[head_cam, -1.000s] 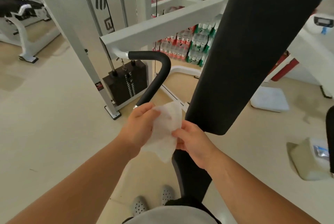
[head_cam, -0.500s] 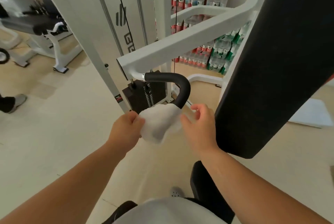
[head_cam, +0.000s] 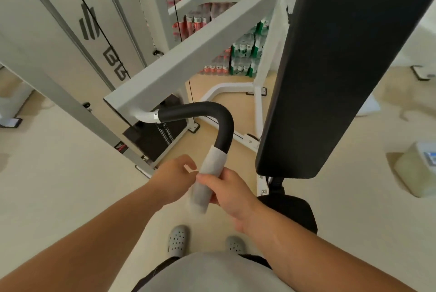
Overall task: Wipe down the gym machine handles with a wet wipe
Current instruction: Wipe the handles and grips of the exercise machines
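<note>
At the lower end of the black handle (head_cam: 221, 126), the wet wipe (head_cam: 213, 162) was wrapped round the grip. The right hand (head_cam: 232, 188) held it there, fingers and thumb curled round wipe and handle together. The left hand (head_cam: 172, 176) sat just beside the wipe with its fingers loosely curled; whether its fingertips touched the wipe could not be determined.

Progress was judged early. Only the end section lay under the wipe. The bend and the horizontal run toward the white frame (head_cam: 179, 65) were bare and, by inference, remained to be wiped.

Any second handle was out of view, possibly behind the black back pad (head_cam: 330, 67). The wipe's lower edge was blurred, and the handle's tip was hidden beneath it.
</note>
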